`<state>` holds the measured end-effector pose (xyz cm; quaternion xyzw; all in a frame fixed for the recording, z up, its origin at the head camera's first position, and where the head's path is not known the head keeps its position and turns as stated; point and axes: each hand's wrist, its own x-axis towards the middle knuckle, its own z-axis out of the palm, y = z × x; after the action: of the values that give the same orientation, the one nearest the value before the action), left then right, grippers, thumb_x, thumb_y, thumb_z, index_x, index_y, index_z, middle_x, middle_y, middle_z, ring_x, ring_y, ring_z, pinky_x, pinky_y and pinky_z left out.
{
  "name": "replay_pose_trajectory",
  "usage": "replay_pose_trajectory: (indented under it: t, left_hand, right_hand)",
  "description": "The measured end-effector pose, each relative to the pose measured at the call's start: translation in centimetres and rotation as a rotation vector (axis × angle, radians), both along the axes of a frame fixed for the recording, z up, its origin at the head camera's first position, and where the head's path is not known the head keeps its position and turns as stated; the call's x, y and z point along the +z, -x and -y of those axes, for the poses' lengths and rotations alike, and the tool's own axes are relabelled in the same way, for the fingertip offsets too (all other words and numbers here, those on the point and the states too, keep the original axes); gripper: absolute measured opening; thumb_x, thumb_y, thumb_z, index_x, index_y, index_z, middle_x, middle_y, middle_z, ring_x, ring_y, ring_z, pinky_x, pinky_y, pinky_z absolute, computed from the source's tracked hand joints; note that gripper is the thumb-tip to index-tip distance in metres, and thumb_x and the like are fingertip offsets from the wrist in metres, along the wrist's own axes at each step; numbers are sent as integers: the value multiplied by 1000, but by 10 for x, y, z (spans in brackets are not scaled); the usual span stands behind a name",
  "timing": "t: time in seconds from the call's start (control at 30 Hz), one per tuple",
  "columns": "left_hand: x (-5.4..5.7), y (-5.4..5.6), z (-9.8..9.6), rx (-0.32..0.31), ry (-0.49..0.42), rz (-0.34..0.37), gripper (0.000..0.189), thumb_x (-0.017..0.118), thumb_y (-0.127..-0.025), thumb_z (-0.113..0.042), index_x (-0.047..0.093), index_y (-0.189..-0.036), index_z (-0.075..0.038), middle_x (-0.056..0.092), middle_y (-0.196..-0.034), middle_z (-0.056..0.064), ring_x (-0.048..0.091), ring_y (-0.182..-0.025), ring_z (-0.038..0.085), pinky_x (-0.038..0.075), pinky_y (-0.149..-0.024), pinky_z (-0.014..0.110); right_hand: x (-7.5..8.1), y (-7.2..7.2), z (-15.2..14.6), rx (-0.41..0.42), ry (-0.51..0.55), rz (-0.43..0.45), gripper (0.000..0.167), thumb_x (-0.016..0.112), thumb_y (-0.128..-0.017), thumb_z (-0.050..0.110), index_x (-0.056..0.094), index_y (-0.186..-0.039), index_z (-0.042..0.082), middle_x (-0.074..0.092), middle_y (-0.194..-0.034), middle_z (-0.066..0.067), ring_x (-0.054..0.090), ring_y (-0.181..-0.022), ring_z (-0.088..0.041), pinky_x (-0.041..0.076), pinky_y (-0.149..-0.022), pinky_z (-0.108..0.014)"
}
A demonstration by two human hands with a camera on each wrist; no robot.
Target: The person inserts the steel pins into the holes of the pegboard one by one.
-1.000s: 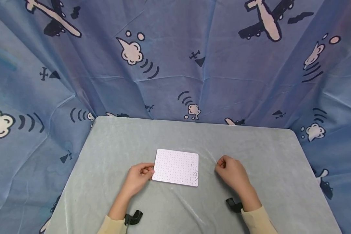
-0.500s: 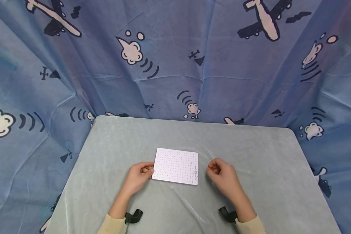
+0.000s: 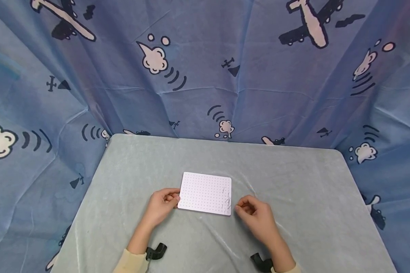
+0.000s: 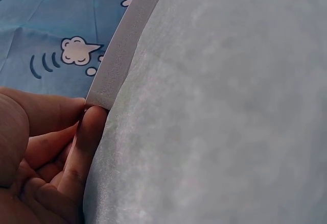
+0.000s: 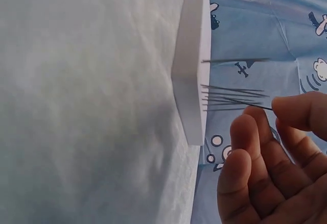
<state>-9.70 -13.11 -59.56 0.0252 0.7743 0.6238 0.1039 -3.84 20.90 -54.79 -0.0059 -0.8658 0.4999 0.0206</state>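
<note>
A white pegboard (image 3: 205, 193) with a grid of small holes lies flat on the table. Several thin dark needles (image 5: 235, 60) stand up from the board near its right end. My left hand (image 3: 160, 207) pinches the board's left edge between thumb and fingers; in the left wrist view the fingertips (image 4: 94, 119) press at its corner. Just off the right edge, my right hand (image 3: 257, 218) pinches a single thin needle (image 5: 258, 105) between thumb and index finger. In the right wrist view that needle's tip overlaps the standing ones.
The table (image 3: 294, 174) is covered with a pale grey-green cloth with a few creases. A blue curtain (image 3: 198, 76) printed with planes and clouds hangs behind it and at both sides. Each wrist wears a black camera mount (image 3: 156, 251).
My right hand has moved left and toward me, coming close to the board's right edge, still pinching. My left hand and the board have stayed in place.
</note>
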Motion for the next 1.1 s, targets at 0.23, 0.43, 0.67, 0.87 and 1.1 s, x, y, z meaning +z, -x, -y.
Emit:
replay_pose_trajectory:
  t: [0.23, 0.43, 0.67, 0.87, 1.1]
  left_hand:
    - [0, -1, 0, 2, -3, -2, 26, 75, -99, 5, 77, -125, 7, 73, -90, 10, 69, -72, 18, 62, -65, 27]
    - [-2, 0, 0, 1, 9, -11, 26, 75, -99, 4, 77, -125, 7, 73, -90, 9, 69, -72, 18, 61, -64, 27]
    - [0, 1, 0, 6, 7, -5, 26, 76, -99, 4, 78, -125, 5, 73, -91, 9, 69, -73, 19, 62, -66, 28]
    - [0, 0, 0, 6, -8, -3, 26, 76, -99, 4, 78, -124, 5, 73, -91, 9, 68, -73, 19, 62, -65, 27]
    - [1, 1, -1, 10, 5, -8, 25, 76, -99, 4, 78, -124, 5, 73, -91, 9, 68, -72, 18, 62, -65, 27]
  right_hand:
    - [-5, -3, 6, 39, -5, -36, 11, 87, -93, 6, 78, -92, 13, 73, -80, 12, 62, -66, -11, 53, -59, -26]
    - [-8, -2, 10, 63, -28, -69, 13, 88, -91, 4, 79, -92, 14, 72, -79, 14, 61, -64, -8, 53, -57, -25]
    - [-9, -2, 11, 66, -44, -75, 16, 88, -90, 1, 79, -91, 14, 70, -76, 15, 60, -62, -8, 52, -56, -25]
    - [-11, -3, 11, 96, -60, -76, 10, 87, -90, 3, 79, -92, 10, 68, -75, 16, 58, -62, -6, 52, -55, -24]
    - [-15, -3, 11, 110, -76, -89, 11, 87, -91, 4, 80, -92, 12, 68, -76, 16, 58, -62, -5, 51, -55, -24]
